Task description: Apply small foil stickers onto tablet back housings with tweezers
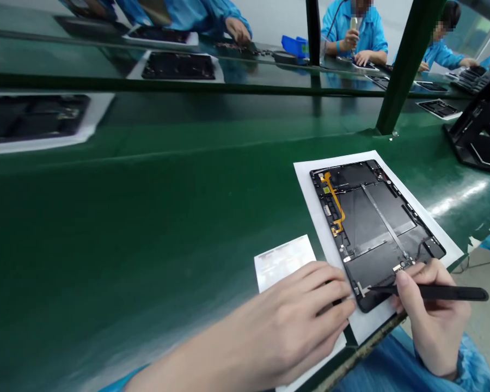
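The **left hand [294, 313]** lies across the lower corner of an opened tablet [375, 228], its fingers [330, 288] curled loosely against the edge. Whether that grip truly has hold of the tablet or only rests there is hard to say from this angle. The right hand [433, 318] pinches slim, matte black tweezers [445, 293] firmly between thumb and fingers, with the tips reaching a small metal bracket [361, 289] at the tablet's corner. The tips themselves are partly lost in shadow.

The tablet lies on a white sheet [306, 179] on the glossy green desk [147, 218], its dark back exposed. A flat orange flex cable [335, 201] curves down one side, and a thin metal strip [386, 220] runs diagonally across dark panels. A small printed paper slip [283, 261] sits partly under the left hand. Beyond a dark green post [408, 65], a co-worker [353, 32] in a blue smock sits at the far side, cut off by the frame's top edge.
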Available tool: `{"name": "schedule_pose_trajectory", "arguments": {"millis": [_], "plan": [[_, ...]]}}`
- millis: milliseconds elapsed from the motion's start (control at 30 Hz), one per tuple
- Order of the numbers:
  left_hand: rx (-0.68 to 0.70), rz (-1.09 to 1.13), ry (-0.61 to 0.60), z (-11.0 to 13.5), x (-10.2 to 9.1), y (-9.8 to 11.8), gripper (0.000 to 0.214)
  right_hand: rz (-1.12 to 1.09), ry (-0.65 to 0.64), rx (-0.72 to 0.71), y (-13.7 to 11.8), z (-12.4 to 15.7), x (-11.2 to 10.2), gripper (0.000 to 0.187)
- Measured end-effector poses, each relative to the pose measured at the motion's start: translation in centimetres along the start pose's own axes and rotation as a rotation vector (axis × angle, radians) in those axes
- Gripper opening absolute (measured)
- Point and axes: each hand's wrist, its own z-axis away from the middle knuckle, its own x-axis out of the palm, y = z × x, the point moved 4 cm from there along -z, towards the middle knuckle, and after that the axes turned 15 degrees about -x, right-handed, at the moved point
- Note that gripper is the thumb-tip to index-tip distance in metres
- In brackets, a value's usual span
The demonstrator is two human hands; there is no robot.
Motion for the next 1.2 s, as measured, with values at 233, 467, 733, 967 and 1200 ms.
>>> {"name": "schedule_pose_trajectory", "arguments": {"millis": [233, 467, 733, 967, 1200], "plan": [[-0.024, 0.050, -0.064, 0.34, 0.21, -0.50, 0.026, 0.017, -0.027, 0.009, -0.71, 0.16, 0.37, 0.027], [-0.024, 0.051, -0.065, 0.18, 0.12, -0.69, 0.026, 0.047, -0.012, 0.024, -0.81, 0.33, 0.45, 0.027], [-0.029, 0.054, -0.065, 0.18, -0.03, -0.41, 0.025, 0.050, -0.009, -0.012, -0.93, 0.26, 0.43, 0.026], [-0.009, 0.082, 0.053, 0.65, 0.58, -0.66, 0.026, 0.070, -0.017, -0.029, -0.81, 0.35, 0.39, 0.026], [-0.052, 0.026, -0.085, 0.32, 0.08, -0.30, 0.027, 0.061, -0.009, -0.014, -0.81, 0.40, 0.51, 0.027]]}}
